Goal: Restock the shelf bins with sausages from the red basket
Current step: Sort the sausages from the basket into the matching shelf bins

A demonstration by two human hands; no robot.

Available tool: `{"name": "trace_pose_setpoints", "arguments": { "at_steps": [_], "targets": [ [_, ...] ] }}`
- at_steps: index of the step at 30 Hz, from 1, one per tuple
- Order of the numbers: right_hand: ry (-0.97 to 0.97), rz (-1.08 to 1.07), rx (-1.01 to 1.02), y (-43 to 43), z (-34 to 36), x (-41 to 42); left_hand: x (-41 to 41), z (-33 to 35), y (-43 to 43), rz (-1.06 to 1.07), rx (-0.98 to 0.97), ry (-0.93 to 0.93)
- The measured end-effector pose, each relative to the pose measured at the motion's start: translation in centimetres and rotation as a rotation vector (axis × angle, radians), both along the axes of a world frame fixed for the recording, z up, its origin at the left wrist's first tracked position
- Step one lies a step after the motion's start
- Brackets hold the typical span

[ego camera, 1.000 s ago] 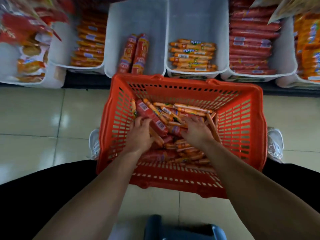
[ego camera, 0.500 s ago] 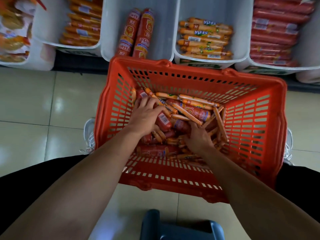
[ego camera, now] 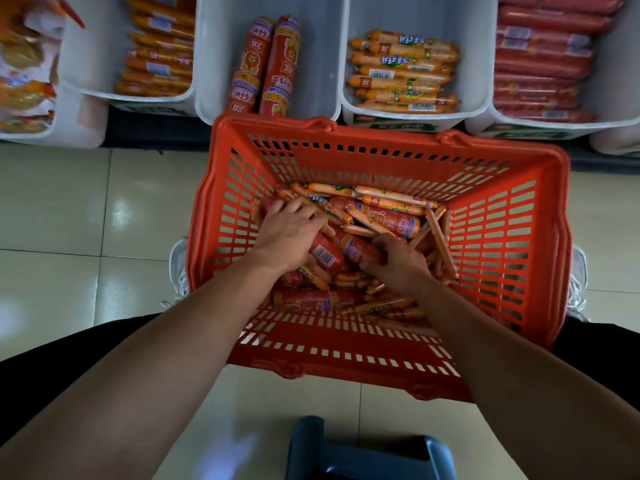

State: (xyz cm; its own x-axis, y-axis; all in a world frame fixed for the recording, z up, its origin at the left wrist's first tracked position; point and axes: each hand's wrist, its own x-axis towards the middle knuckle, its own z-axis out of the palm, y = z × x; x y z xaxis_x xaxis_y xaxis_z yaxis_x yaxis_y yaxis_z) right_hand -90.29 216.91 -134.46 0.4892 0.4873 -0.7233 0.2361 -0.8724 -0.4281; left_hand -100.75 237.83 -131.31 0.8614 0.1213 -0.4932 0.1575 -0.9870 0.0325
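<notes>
The red basket [ego camera: 381, 136] stands on the floor in front of the shelf, filled with a loose pile of thin orange sausages [ego camera: 391, 199] and thick red ones. My left hand [ego camera: 291, 233] lies on the left of the pile, fingers stretched forward over the sausages. A thick red sausage with a barcode label [ego camera: 325, 256] shows beside its thumb. My right hand [ego camera: 398, 261] is curled round the end of a thick red sausage [ego camera: 360, 252] in the middle of the pile. Behind the basket, one white bin [ego camera: 207, 112] holds two thick sausages [ego camera: 263, 64] and another holds thin orange sausages [ego camera: 401, 71].
A bin of dark red sausages [ego camera: 540, 64] sits at the right and a bin of orange sausages [ego camera: 159, 57] at the left, with bagged goods [ego camera: 24, 74] further left. White shoes [ego camera: 178, 268] flank the basket on the tiled floor. A blue-grey object [ego camera: 367, 452] lies near me.
My left hand has slid forward over the pile. My right hand has moved left and closed on a thick red sausage. The view has shifted closer to the basket.
</notes>
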Motion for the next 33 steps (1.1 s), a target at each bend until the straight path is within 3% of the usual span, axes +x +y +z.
{"name": "trace_pose_setpoints", "arguments": {
  "at_steps": [6, 11, 19, 25, 33],
  "targets": [
    [0.153, 0.037, 0.033, 0.0, 2.6, 1.3, 0.1, 1.1, -0.7, -0.015, 0.033, 0.128],
    [0.051, 0.032, 0.029, -1.2, 5.7, 2.2, -0.8, 3.3, -1.7, 0.187, -0.21, 0.213],
    [-0.127, -0.002, 0.116, -1.0, 14.1, 3.4, -2.1, 9.3, -1.1, 0.648, -0.509, 0.085],
    [-0.241, -0.127, 0.231, -1.4, 20.7, 3.1, -2.8, 14.8, -0.6, 0.823, -0.606, -0.028],
    [-0.291, -0.265, 0.331, -1.6, 22.4, 0.3, -4.3, 17.3, -1.5, 0.909, -0.653, -0.161]
  ]
}}
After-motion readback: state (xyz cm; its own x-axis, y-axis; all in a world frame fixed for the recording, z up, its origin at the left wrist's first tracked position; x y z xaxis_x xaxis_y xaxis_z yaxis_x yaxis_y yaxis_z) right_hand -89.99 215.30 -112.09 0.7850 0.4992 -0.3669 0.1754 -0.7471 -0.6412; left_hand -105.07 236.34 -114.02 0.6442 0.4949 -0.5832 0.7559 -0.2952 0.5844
